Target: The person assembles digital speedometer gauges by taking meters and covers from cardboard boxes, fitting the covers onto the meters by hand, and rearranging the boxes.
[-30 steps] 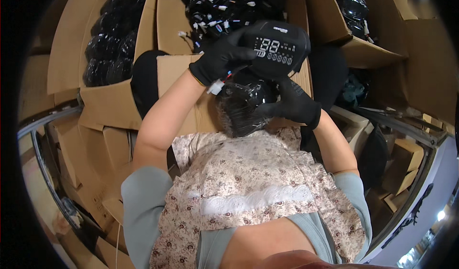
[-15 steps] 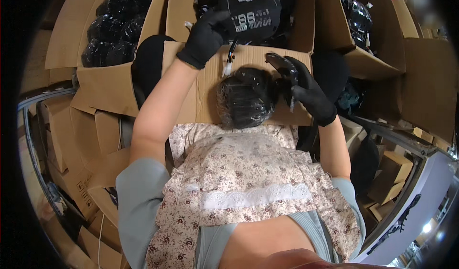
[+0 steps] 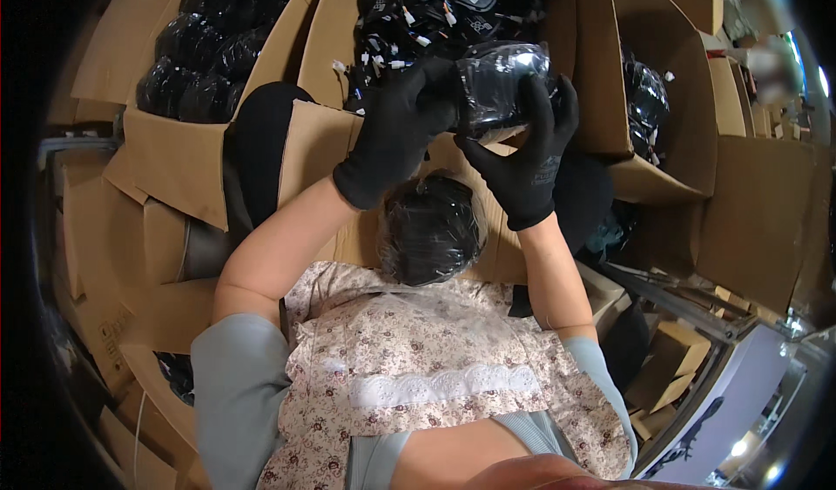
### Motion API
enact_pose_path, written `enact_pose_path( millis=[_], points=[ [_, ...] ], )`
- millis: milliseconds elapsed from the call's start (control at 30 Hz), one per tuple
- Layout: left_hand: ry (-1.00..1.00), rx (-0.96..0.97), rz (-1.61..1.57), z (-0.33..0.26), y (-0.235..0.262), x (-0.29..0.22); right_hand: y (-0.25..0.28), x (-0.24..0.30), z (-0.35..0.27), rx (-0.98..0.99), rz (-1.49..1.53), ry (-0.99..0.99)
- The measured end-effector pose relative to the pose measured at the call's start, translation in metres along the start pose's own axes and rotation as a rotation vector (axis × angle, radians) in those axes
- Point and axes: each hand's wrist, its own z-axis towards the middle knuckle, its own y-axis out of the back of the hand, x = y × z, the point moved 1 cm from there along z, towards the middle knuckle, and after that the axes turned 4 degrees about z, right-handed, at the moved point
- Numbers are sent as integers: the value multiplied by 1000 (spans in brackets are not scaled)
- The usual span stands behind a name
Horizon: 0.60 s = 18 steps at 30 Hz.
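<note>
Both my hands wear black gloves. My left hand (image 3: pixel 392 137) and my right hand (image 3: pixel 527 163) together grip a black device wrapped in clear plastic (image 3: pixel 501 85), held up over the middle cardboard box (image 3: pixel 326 33). That box is full of black parts with white-tipped cables. Below my hands, a second black bagged item (image 3: pixel 431 229) rests on my lap against the floral apron (image 3: pixel 418 359).
A cardboard box at the left (image 3: pixel 174 163) holds several shiny black bagged items (image 3: pixel 205 63). Another open box at the right (image 3: pixel 670 81) contains more black parts. Flattened cartons line the left side, and small boxes (image 3: pixel 675 359) sit low at the right.
The device with the display has gone from my left hand. Both hands have come together higher up and now hold a plastic-wrapped black device; the bagged item stays on my lap.
</note>
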Motion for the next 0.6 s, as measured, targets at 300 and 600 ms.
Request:
enact_pose_path(
  millis=[300, 600],
  points=[
    [-206, -78, 206, -4, -2, 3, 0, -2, 1, 42, 9, -56],
    [-187, 35, -59, -5, 7, -5, 2, 8, 7, 56, -79, -31]
  ],
)
